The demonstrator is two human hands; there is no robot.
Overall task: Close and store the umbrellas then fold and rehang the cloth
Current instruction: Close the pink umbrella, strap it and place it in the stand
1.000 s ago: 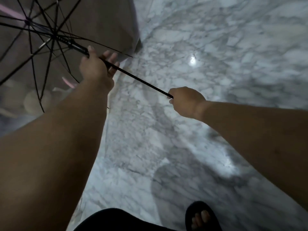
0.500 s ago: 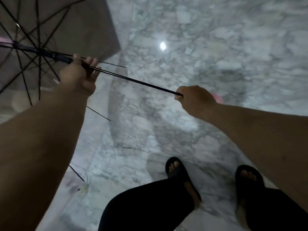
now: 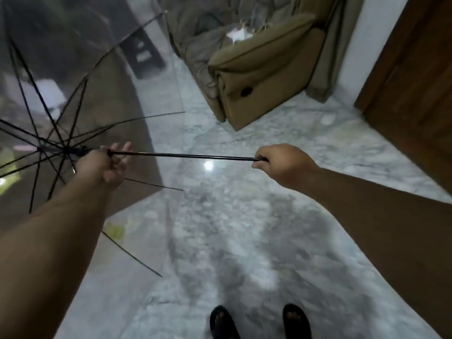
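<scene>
Left hand [image 3: 102, 166] loosely curled round open umbrella [image 3: 61, 113] shaft [image 3: 186, 156]; right hand [image 3: 281, 165] clenched tight on its handle end.

Both hands, left [image 3: 102, 167] and right [image 3: 281, 162], hold the open umbrella's [image 3: 80, 99] shaft [image 3: 186, 155].

Both forearms are showing bare from the frame edges down to the wrists, with no sleeves, watch or bands in sight. The left hand [image 3: 102, 167] and right hand [image 3: 281, 165] are wearing no gloves or rings that can be made out. On the feet the person is wearing black open-toed sandals [image 3: 223, 322], the toes peeking out at the front.
</scene>
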